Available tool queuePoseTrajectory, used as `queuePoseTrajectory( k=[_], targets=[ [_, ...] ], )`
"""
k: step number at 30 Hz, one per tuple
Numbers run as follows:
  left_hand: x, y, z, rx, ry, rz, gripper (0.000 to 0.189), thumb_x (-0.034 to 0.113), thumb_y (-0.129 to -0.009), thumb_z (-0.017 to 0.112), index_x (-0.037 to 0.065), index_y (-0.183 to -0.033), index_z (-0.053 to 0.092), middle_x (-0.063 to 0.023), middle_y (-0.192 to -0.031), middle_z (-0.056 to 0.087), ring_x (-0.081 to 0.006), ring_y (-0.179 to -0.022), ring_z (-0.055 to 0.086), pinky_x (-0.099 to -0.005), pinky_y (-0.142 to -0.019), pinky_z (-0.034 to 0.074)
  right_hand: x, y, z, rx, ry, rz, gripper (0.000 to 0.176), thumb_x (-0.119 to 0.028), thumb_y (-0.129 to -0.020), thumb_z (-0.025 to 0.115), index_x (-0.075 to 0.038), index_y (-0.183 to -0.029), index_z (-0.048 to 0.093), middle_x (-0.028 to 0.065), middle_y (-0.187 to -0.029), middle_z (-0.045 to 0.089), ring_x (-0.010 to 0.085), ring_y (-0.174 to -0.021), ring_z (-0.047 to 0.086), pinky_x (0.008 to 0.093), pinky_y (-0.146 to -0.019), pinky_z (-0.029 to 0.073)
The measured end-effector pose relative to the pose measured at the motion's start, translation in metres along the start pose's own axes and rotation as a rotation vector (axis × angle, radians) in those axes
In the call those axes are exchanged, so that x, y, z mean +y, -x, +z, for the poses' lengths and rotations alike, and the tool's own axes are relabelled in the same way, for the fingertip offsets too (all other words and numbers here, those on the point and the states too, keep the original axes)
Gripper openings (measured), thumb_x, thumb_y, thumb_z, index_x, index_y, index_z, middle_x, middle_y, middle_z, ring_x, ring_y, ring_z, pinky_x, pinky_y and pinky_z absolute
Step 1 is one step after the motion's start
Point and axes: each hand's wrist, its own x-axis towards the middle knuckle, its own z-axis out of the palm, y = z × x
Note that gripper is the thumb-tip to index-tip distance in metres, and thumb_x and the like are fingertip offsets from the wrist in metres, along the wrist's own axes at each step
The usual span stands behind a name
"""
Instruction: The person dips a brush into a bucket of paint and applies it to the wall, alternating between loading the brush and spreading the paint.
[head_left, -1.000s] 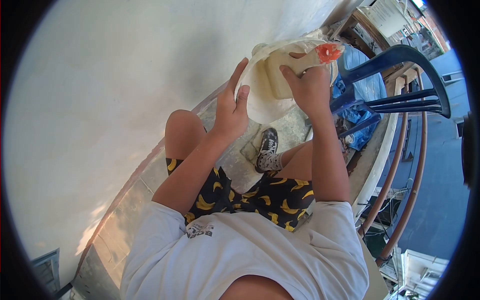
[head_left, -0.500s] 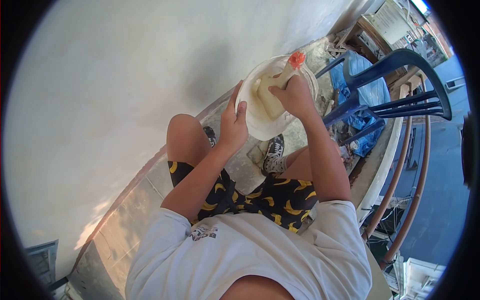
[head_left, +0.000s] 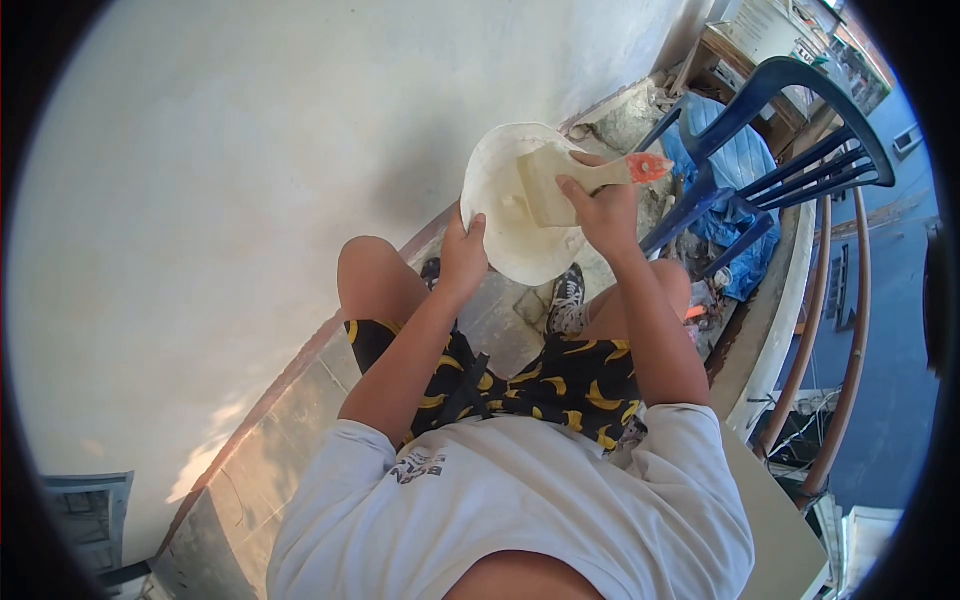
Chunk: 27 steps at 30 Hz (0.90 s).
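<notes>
A shallow white bowl (head_left: pixel 487 160) is tilted toward me, with pale cream material smeared inside it. My left hand (head_left: pixel 462 250) grips its near left rim, thumb over the edge and fingers underneath. In my right hand (head_left: pixel 608 218) is a wide, flat paintbrush (head_left: pixel 545 187) coated in the same cream colour. Its broad head lies over the inside of the bowl, while its red-tipped handle end points right, past my fingers. My right thumb presses on the near side of the brush.
A plain pale wall (head_left: pixel 230 180) rises on the left. To the right stands a blue plastic chair (head_left: pixel 700 205), with blue sheeting (head_left: pixel 735 245) and rubble around it. Brown railing pipes (head_left: pixel 835 400) run beyond the ledge. My bent knees are below the bowl.
My right hand has turned the brush, so its handle end swings from pointing up and away to pointing right. The bowl has shifted slightly and tilts more toward me.
</notes>
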Motion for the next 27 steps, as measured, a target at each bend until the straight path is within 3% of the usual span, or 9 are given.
queuePoseTrajectory(
  k=[4,8,10,11,12,18,22,24,27],
  targets=[
    [0.01,0.008,0.002,0.002,0.061,-0.105,0.035,0.012,-0.093,0.037,0.001,-0.126,0.037,-0.0165,-0.102,0.057,-0.0211,-0.078,0.064,-0.0298,-0.051,0.053,0.0,0.016,-0.007,-0.124,0.096,0.088,0.031,-0.006,-0.074,0.067,0.006,-0.102,0.06,0.0092,-0.076,0.063,0.0124,-0.068,0.059,0.025,-0.063,0.047],
    [-0.006,-0.016,0.007,0.004,-0.029,-0.198,0.036,0.012,-0.093,0.037,0.005,-0.128,0.034,-0.0154,-0.111,0.055,-0.0235,-0.086,0.063,-0.0341,-0.057,0.057,0.025,0.017,-0.009,0.03,-0.195,0.153,0.037,-0.007,-0.077,0.067,0.003,-0.11,0.056,0.0085,-0.092,0.061,0.0123,-0.082,0.057,0.0243,-0.072,0.046],
    [-0.002,-0.027,0.013,0.037,0.054,-0.204,0.035,0.012,-0.093,0.037,0.004,-0.127,0.034,-0.0146,-0.11,0.055,-0.0222,-0.085,0.063,-0.0326,-0.054,0.056,0.046,0.013,-0.01,-0.09,-0.138,0.192,0.035,-0.007,-0.077,0.067,0.002,-0.11,0.056,0.0094,-0.097,0.06,0.0127,-0.087,0.056,0.0256,-0.076,0.045],
    [-0.006,-0.033,0.011,0.048,0.012,-0.243,0.035,0.011,-0.093,0.038,0.004,-0.127,0.035,-0.0147,-0.11,0.055,-0.0224,-0.085,0.063,-0.0328,-0.054,0.055,0.044,0.01,-0.012,-0.106,-0.189,0.333,0.036,-0.007,-0.078,0.067,0.002,-0.111,0.054,0.0124,-0.103,0.06,0.0147,-0.095,0.056,0.0261,-0.083,0.044],
    [-0.01,-0.045,0.011,0.059,-0.025,-0.277,0.035,0.011,-0.092,0.038,0.004,-0.127,0.035,-0.0147,-0.11,0.055,-0.0225,-0.085,0.063,-0.033,-0.053,0.055,0.052,0.005,-0.007,0.018,-0.294,0.243,0.035,-0.005,-0.079,0.066,0.002,-0.111,0.054,0.0125,-0.106,0.059,0.0154,-0.096,0.056,0.0266,-0.083,0.045],
    [-0.024,-0.126,0.015,-0.03,-0.148,-0.368,0.035,0.009,-0.092,0.042,0.003,-0.125,0.035,-0.0144,-0.109,0.054,-0.0241,-0.085,0.062,-0.0347,-0.058,0.055,0.069,-0.072,-0.007,0.008,-0.224,0.249,0.035,-0.006,-0.08,0.065,0.002,-0.112,0.054,0.0118,-0.109,0.059,0.0159,-0.097,0.057,0.0268,-0.081,0.047],
    [0.028,-0.143,0.04,0.012,-0.051,-0.484,0.035,0.007,-0.091,0.044,0.003,-0.124,0.034,-0.0146,-0.112,0.051,-0.026,-0.092,0.06,-0.0378,-0.066,0.055,0.031,-0.131,-0.023,0.029,-0.349,0.516,0.037,-0.005,-0.077,0.068,0.002,-0.11,0.055,0.0138,-0.103,0.061,0.0178,-0.095,0.058,0.0273,-0.082,0.046],
    [0.08,-0.144,0.06,0.032,0.027,-0.587,0.036,0.006,-0.09,0.044,0.001,-0.124,0.034,-0.0157,-0.115,0.049,-0.0282,-0.099,0.058,-0.0406,-0.074,0.054,0.002,-0.157,-0.046,-0.115,-0.109,0.282,0.029,-0.005,-0.078,0.067,0.001,-0.106,0.059,0.0152,-0.101,0.063,0.0173,-0.091,0.062,0.0263,-0.078,0.049],
    [0.15,-0.142,0.084,0.031,0.007,-0.616,0.038,0.005,-0.09,0.044,0.0,-0.126,0.033,-0.0168,-0.116,0.049,-0.03,-0.102,0.056,-0.042,-0.08,0.051,-0.037,-0.181,-0.066,0.037,-0.103,0.191,0.027,-0.006,-0.077,0.067,0.0,-0.103,0.061,0.0144,-0.098,0.065,0.0195,-0.088,0.064,0.0267,-0.077,0.051]
  ],
)
